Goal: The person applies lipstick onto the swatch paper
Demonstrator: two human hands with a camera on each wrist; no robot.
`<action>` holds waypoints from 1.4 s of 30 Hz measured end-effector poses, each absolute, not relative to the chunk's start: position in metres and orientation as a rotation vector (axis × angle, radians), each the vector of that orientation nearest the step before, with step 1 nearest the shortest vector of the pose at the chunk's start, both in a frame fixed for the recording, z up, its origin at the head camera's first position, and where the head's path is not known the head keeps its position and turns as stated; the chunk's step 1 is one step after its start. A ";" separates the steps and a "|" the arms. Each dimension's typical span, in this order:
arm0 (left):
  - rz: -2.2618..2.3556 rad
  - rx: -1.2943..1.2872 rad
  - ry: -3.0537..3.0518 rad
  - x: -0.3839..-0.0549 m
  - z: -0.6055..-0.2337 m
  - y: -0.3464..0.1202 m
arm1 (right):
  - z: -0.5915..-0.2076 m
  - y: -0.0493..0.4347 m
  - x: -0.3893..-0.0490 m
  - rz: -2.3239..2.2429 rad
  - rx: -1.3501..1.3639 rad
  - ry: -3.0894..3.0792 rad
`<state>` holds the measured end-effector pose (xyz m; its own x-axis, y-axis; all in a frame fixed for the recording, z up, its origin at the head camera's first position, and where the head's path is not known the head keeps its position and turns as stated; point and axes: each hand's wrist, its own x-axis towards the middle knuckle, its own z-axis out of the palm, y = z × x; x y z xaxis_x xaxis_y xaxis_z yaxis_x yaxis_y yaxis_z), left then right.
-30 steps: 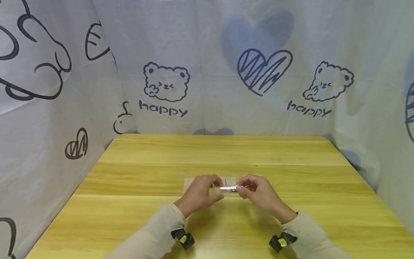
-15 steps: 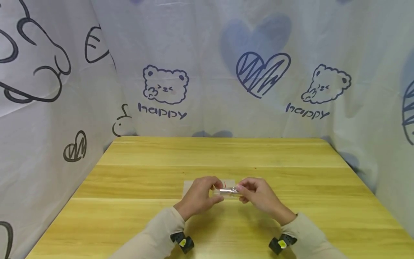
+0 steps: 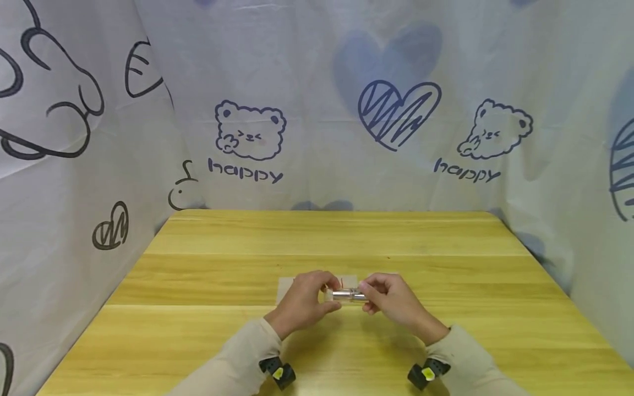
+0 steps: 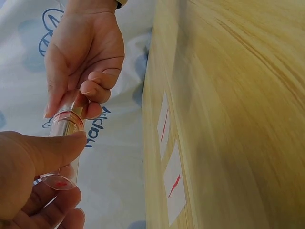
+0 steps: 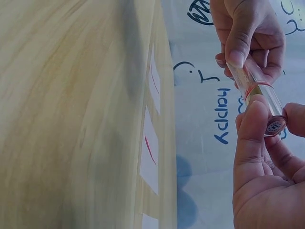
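Note:
A lipstick tube (image 3: 349,296) lies level between the two hands, above the table in the head view. It has a shiny metallic body and a clear cap with red rings near the joint. My left hand (image 3: 304,300) pinches the clear cap between thumb and fingers; a bit of red shows at the cap's end (image 4: 59,182). My right hand (image 3: 396,297) grips the other end with thumb and fingertips. A round label (image 5: 275,126) shows on that base in the right wrist view. The right fingers partly hide the body.
Behind the hands, several white paper pieces, one with a red stroke (image 4: 175,186), lie in a row on the wooden table (image 3: 223,275). White cloth (image 3: 307,143) with drawn bears and hearts hangs behind and at both sides. Dark wrist cameras sit on both sleeves.
The head view has shifted slightly. Both hands stay on the lipstick tube. The right fingers have changed place a little, and more of them shows below the tube.

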<state>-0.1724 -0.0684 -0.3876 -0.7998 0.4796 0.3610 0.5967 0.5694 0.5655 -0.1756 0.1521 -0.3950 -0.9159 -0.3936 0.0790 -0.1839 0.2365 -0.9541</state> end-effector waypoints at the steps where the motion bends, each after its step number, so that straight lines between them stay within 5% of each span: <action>1: -1.047 -0.916 -2.627 -0.172 -0.387 -0.068 | -0.395 0.152 -0.176 -1.757 -0.547 2.323; 23: -1.027 -0.941 -2.725 -0.186 -0.383 -0.077 | -0.395 0.160 -0.186 -1.554 -0.666 2.183; 42: -0.939 -0.671 -2.992 -0.204 -0.404 -0.128 | -0.420 0.207 -0.207 -1.595 -0.304 2.664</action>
